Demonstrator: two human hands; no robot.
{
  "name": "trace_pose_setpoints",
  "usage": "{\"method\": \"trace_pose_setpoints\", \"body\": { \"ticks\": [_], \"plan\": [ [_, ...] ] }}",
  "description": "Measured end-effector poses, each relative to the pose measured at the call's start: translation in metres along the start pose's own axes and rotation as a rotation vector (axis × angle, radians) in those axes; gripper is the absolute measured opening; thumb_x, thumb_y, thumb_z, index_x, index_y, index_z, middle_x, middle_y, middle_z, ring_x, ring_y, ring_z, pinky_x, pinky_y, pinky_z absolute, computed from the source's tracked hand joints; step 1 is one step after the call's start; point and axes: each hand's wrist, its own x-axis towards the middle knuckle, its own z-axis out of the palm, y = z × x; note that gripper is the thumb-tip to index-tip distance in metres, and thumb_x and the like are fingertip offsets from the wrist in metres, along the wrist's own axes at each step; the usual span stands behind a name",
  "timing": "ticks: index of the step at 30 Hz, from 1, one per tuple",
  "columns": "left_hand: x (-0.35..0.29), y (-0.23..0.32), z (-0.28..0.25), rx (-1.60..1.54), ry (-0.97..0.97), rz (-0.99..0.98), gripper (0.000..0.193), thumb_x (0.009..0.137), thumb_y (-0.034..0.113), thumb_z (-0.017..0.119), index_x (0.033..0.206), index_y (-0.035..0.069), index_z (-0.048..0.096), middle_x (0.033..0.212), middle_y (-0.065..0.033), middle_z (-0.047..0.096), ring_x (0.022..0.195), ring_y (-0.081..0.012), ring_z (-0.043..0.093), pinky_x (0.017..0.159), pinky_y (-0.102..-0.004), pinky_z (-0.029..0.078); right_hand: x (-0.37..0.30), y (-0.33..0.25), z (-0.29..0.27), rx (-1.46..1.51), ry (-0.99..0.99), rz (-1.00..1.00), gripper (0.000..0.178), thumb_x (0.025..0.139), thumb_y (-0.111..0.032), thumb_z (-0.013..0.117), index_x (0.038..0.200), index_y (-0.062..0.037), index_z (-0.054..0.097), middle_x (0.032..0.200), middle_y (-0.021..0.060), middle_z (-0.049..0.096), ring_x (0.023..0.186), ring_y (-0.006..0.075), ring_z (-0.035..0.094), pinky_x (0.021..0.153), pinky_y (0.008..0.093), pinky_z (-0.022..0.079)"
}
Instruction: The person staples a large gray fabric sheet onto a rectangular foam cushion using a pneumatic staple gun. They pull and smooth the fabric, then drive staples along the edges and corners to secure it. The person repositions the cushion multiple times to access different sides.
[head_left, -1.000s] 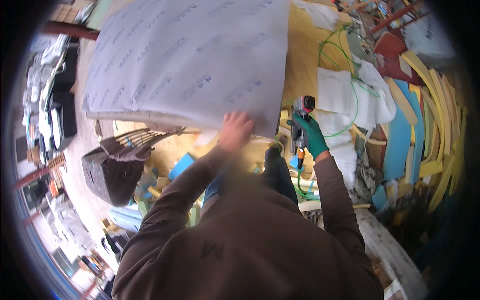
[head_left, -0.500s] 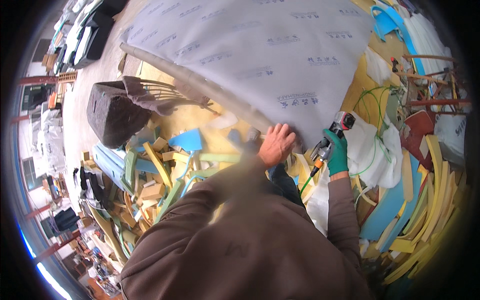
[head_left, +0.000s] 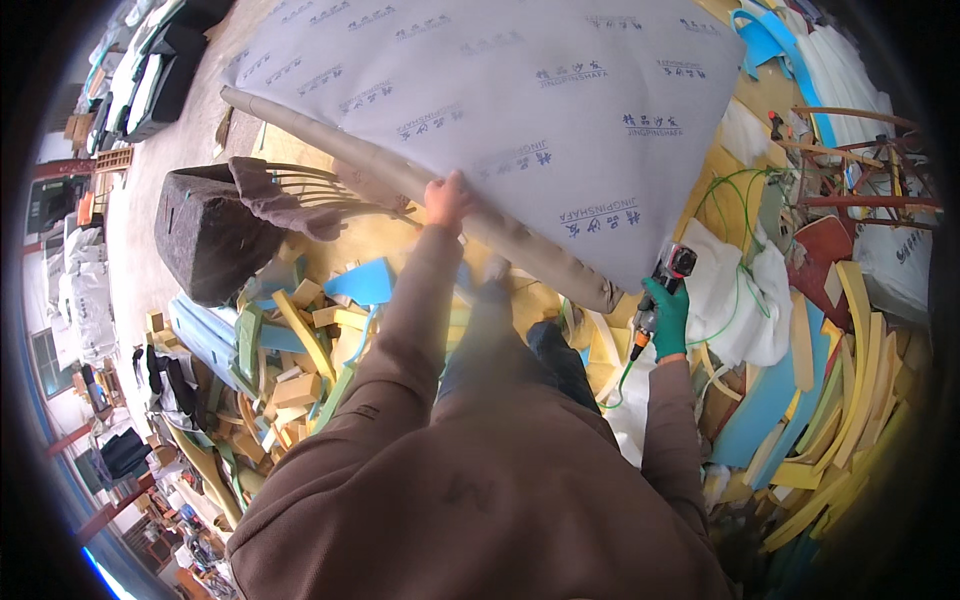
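Observation:
A broad upholstered piece, covered by pale grey backing cloth (head_left: 480,90) with printed marks, lies in front of me. Smooth brown covering (head_left: 520,245) wraps its near edge. My bare left hand (head_left: 449,201) is closed over the middle of that edge, its fingertips partly hidden. In a green glove, my right hand (head_left: 672,318) grips a black and grey air staple gun (head_left: 655,300). An orange fitting and green hose (head_left: 622,385) hang from its lower end. The gun's head is beside the cloth's near right corner; whether it touches cannot be told.
Foam offcuts (head_left: 300,390) in yellow, blue and green litter the floor to the left. More long foam strips (head_left: 850,390) pile up on the right. A dark grey foam block (head_left: 215,230) stands at left. Green hose loops (head_left: 745,215) and a metal frame (head_left: 860,170) are at right.
My left hand has moved left and away from me along the edge, from near the right corner to its middle. The staple gun has shifted slightly down and stays in my right hand.

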Motion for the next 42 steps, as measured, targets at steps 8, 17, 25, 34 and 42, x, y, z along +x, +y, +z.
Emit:
{"method": "trace_pose_setpoints", "body": {
  "ticks": [8, 17, 25, 34, 42],
  "plan": [
    [-0.01, -0.071, -0.001, -0.01, -0.193, -0.106, 0.034, 0.109, 0.025, 0.073, 0.121, -0.004, 0.06, 0.1, -0.0124, 0.069, 0.081, -0.027, 0.075, 0.076, -0.0446, 0.069, 0.022, 0.038, 0.003, 0.063, 0.02, 0.05, 0.03, 0.093, -0.009, 0.081, 0.116, -0.0081, 0.062, 0.085, 0.0027, 0.063, 0.062, 0.0149, 0.062, 0.057, 0.0325, 0.051],
    [-0.044, -0.119, 0.037, 0.221, -0.185, -0.097, 0.033, 0.106, 0.022, 0.077, 0.12, -0.007, 0.07, 0.103, -0.0165, 0.079, 0.088, -0.0276, 0.081, 0.076, -0.0374, 0.067, 0.017, 0.06, 0.007, 0.215, 0.006, 0.044, 0.033, 0.094, -0.01, 0.084, 0.119, -0.0094, 0.063, 0.087, 0.0041, 0.066, 0.06, 0.0187, 0.065, 0.056, 0.0356, 0.056],
    [-0.049, -0.116, 0.034, 0.21, -0.241, -0.099, 0.033, 0.108, 0.027, 0.073, 0.118, -0.005, 0.073, 0.107, -0.0152, 0.08, 0.091, -0.0257, 0.081, 0.078, -0.0365, 0.067, -0.005, 0.063, 0.015, 0.219, -0.023, 0.048, 0.032, 0.095, -0.012, 0.081, 0.12, -0.0078, 0.062, 0.085, 0.0035, 0.067, 0.063, 0.0177, 0.066, 0.061, 0.0338, 0.059],
    [-0.081, -0.161, 0.056, 0.577, -0.638, 0.515, 0.031, 0.109, 0.031, 0.074, 0.118, 0.001, 0.071, 0.111, -0.0129, 0.08, 0.09, -0.0213, 0.081, 0.074, -0.0317, 0.065, -0.001, 0.059, 0.012, 0.111, 0.001, 0.071, 0.03, 0.092, -0.012, 0.083, 0.112, -0.0099, 0.061, 0.084, 0.0024, 0.065, 0.06, 0.0158, 0.065, 0.054, 0.0323, 0.053],
    [-0.101, -0.166, 0.077, 0.649, -0.447, 0.259, 0.032, 0.109, 0.032, 0.071, 0.112, 0.0, 0.074, 0.099, -0.0134, 0.083, 0.077, -0.02, 0.079, 0.066, -0.031, 0.061, -0.001, 0.054, 0.016, 0.05, 0.013, 0.053, 0.03, 0.091, -0.013, 0.083, 0.11, -0.0099, 0.06, 0.083, 0.0029, 0.065, 0.058, 0.0152, 0.064, 0.054, 0.0321, 0.053]
  ]
}}
